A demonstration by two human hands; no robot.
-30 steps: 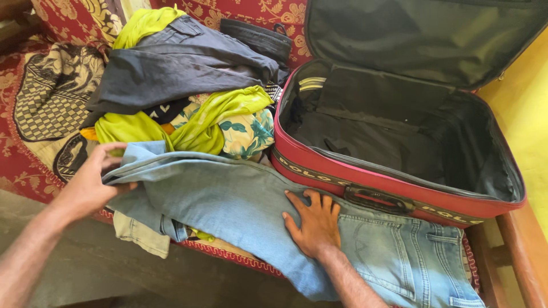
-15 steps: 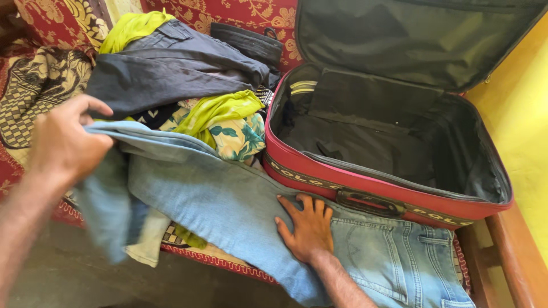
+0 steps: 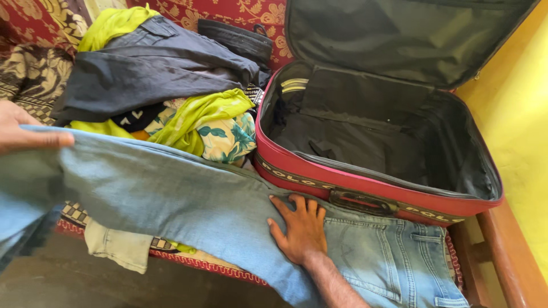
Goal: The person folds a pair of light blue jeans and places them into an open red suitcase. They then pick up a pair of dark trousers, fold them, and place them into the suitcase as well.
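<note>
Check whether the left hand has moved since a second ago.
Yes. The left hand has lifted the jeans leg up and out to the left, away from the red suitcase; the right hand stays pressing.

- The left hand (image 3: 25, 128) is cut off by the picture's left edge; only fingers and thumb show, pinching the light blue denim jeans (image 3: 188, 199).
- The jeans' leg ends run out past the left edge, their waistband past the bottom edge.
- The open red fabric suitcase (image 3: 365, 188) loses its lid top at the upper edge.
- The dark grey folded trousers (image 3: 154, 74) hide most of the yellow-green garment (image 3: 114, 23) beneath.
</note>
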